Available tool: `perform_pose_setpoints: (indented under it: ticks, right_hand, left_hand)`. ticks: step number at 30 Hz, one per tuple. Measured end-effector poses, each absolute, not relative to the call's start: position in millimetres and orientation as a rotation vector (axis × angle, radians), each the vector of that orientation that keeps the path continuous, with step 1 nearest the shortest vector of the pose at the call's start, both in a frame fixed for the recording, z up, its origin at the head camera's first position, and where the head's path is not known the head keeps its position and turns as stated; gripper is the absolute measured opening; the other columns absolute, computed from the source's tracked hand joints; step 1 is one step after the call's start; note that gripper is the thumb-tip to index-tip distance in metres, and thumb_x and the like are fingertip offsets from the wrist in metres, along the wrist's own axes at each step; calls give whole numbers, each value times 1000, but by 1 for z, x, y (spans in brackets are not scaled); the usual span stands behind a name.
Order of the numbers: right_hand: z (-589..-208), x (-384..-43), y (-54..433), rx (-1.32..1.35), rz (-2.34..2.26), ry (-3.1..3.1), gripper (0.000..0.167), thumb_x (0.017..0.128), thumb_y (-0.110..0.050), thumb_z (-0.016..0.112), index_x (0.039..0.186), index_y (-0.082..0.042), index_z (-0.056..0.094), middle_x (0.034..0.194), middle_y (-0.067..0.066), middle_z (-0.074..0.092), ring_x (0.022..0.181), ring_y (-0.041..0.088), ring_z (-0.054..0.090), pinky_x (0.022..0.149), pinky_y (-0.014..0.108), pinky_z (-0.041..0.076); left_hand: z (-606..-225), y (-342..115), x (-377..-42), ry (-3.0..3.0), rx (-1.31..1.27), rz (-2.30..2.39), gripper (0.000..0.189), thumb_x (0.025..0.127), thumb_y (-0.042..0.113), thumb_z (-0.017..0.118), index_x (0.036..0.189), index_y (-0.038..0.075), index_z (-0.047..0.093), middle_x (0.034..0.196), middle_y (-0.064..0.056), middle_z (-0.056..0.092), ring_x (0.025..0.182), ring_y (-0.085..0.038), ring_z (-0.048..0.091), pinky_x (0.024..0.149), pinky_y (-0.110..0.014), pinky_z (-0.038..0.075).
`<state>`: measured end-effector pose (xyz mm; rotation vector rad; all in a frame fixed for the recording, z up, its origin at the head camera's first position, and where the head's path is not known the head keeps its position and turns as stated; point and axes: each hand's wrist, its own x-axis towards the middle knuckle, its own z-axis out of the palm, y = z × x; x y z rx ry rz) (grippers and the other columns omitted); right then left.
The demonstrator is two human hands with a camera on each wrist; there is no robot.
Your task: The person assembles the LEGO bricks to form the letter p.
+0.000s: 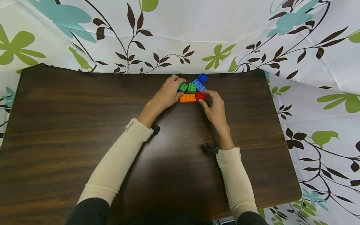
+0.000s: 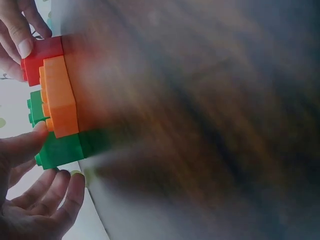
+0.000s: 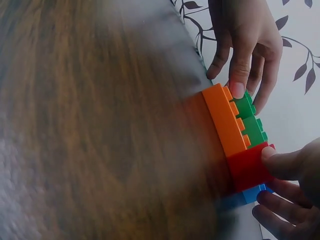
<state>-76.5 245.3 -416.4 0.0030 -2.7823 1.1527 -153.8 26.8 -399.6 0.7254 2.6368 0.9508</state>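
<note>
Filling most of the head view, a dark brown, wood-grained bench has a leaf-patterned cloth along its far edge. The left hand bends its fingers around the leftmost brick of a small group; how firmly they grip, I cannot tell. The right hand pinches the brick at the group's near right corner. This group lies close to the bench's far edge, nearer its right corner than its left. Gathering the bricks seems largely done, since all six sit together; they appear to lie in a single layer, none stacked, and the skewed pieces suggest that squaring up may be left. Longest is the orange block, glossy and studded, roughly parallel to the far edge. Beyond its right end a light blue block slants toward that edge. Next come squarer pieces: the left green block, turned askew between the left fingers; the right green block, sitting straighter; the red block, touching the orange one's right end; and the dark blue block, tilted, closest to the far edge.
</note>
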Motion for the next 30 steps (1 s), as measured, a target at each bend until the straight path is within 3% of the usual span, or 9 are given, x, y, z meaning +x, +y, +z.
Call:
perform_pose_setpoints:
  ticks: [7,21,30]
  right_hand:
    - [-418,-78,244,-6,1169,-2764,35,100,-10,77,133,-4,71,134,20,68,119,37,69,107,48,56]
    - [-407,-76,242,33,1186,-2666,34,98,-5,77,131,1,72,132,22,69,121,40,68,107,52,57]
    - [-397,-75,237,47,1179,-2638,34,96,-3,79,129,0,73,130,20,70,117,34,70,104,50,59]
  left_hand:
    - [-401,23,-157,2604,663,1003,39,105,13,70,142,3,59,145,-20,57,137,-36,54,119,-47,47]
    - [-398,5,-146,2555,511,1029,40,104,9,71,140,1,55,138,-19,59,121,-37,61,107,-49,54]
    - [-396,-8,-135,2576,499,1028,39,100,9,77,133,1,60,131,-20,65,115,-38,63,101,-51,55]
